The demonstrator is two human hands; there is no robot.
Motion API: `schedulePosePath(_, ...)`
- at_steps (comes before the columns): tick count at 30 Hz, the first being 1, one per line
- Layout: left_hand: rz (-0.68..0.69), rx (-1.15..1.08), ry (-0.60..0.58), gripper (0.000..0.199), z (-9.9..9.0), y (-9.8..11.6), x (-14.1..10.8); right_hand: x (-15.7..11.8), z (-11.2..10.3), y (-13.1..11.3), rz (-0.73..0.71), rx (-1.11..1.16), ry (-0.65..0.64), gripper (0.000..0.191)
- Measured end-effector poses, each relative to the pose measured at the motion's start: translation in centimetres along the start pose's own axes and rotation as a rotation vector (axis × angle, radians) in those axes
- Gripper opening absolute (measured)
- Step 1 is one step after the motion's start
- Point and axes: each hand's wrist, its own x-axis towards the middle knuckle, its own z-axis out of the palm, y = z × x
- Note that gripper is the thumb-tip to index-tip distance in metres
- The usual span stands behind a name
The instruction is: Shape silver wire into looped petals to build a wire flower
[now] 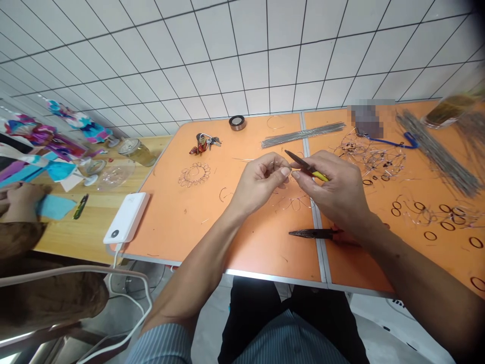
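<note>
My left hand (261, 179) is closed in a pinch on a thin copper-coloured wire (295, 203), whose loops hang below the fingers just above the orange table. Close beside it, my right hand (333, 187) grips yellow-handled pliers (299, 161), their dark pointed jaws aimed up and left. The right thumb and forefinger meet the wire near the left fingertips; the exact contact is too small to make out. Beneath the right wrist lie needle-nose pliers (310, 233) with dark jaws, their handles partly hidden. A looped wire ring (194, 175) rests left of my hands.
Keys (206, 144), a tape roll (237, 123) and straight wires (303, 135) lie toward the wall. Tangled wire (371, 154), black rings (430, 236) and a wire bundle (439, 151) spread rightward. A white power bank (127, 217) is left, near another person's hand (25, 199).
</note>
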Motion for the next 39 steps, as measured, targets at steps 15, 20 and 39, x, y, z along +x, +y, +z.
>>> schedulePosePath(15, 0.073, -0.041, 0.066, 0.051, -0.2, -1.1, 0.1, 0.1, 0.5, 0.4, -0.054, 0.074, 0.037, 0.014)
schedulePosePath(20, 0.065, -0.059, 0.064, 0.051, -0.5, -1.5, 0.2, 0.3, 0.5, 0.1, -0.040, 0.102, 0.020, 0.013)
schedulePosePath(39, 0.098, -0.111, 0.083, 0.051, 0.3, -1.2, 0.1, 0.3, 0.7, -0.1, -0.008, 0.090, 0.003, 0.012)
